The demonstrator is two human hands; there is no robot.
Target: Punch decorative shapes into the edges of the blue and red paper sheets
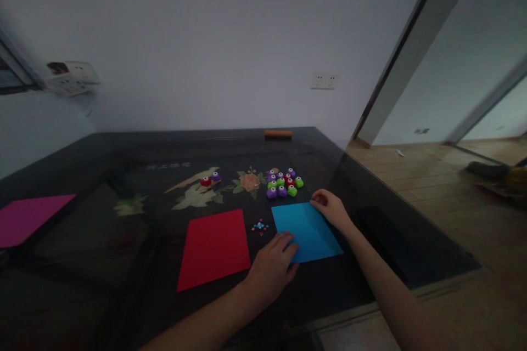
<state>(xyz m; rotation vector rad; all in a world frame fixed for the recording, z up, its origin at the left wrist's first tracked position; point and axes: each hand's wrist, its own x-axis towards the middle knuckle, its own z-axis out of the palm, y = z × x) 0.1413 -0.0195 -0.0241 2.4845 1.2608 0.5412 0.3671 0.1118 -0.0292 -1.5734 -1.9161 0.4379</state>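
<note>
A blue sheet of paper (315, 233) lies on the dark table between my two hands. My left hand (272, 263) grips its near left corner, fingers on top and the thumb by the near edge. At the far right corner, my right hand (329, 207) pinches the sheet between thumb and fingers. Left of the blue sheet is a small scatter of tiny coloured pieces (260, 226). A red sheet of paper (216, 247) lies further left. Beyond the blue sheet stands a cluster of several purple, green and red eyeball-topped figures (282, 182).
Two more figures, one red (205, 181) and one purple (215, 176), stand on the table's left half. A magenta sheet (31, 219) lies at the far left. An orange-brown stick-like object (278, 134) rests at the table's back edge, near the wall (206, 49).
</note>
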